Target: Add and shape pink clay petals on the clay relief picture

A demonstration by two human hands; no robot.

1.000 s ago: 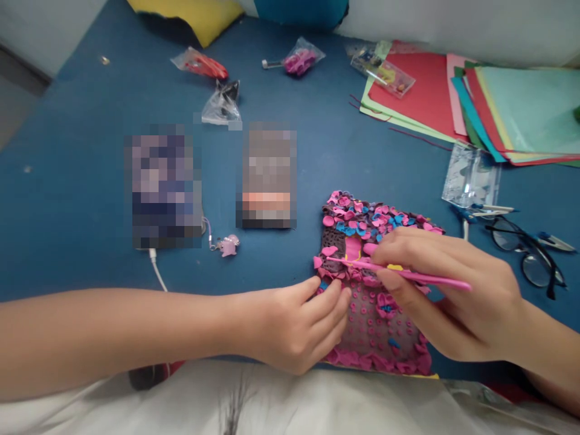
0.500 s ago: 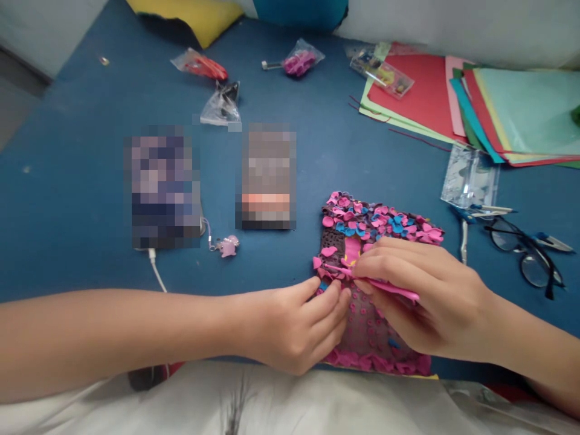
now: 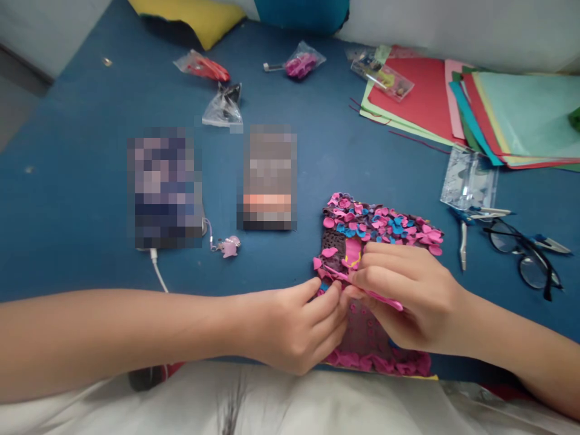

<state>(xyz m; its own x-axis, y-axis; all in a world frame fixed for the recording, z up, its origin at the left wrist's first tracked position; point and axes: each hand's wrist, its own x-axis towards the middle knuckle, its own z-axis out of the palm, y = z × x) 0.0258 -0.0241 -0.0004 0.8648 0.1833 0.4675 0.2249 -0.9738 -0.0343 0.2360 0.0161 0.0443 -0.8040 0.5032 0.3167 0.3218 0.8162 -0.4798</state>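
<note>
A brown panel (image 3: 365, 329) lies at the table's front edge, covered with pink and blue clay petals and small pink dots. Its frilled pink border runs along the bottom. In my right hand (image 3: 412, 296) is a slim pink modelling tool (image 3: 385, 300), held like a pen, its tip pointing left at the petals halfway up the panel. My left hand (image 3: 299, 326) rests at the panel's left side with curled fingers. Its thumb and forefinger grip the panel's edge around some petals, close to the tool's tip. Part of the panel is hidden under both hands.
Two blurred-out devices, one with a cable (image 3: 158, 272) and a pink charm (image 3: 230, 246), lie left of the panel. Small bags (image 3: 224, 107) sit farther back. Coloured paper (image 3: 421, 96), a clear case (image 3: 469, 178), blue-handled tools (image 3: 463, 244) and glasses (image 3: 537, 272) are on the right.
My right hand has shifted slightly left and down, bringing the pink tool with it. My left hand stays almost where it was. The whole view has drifted slightly.
</note>
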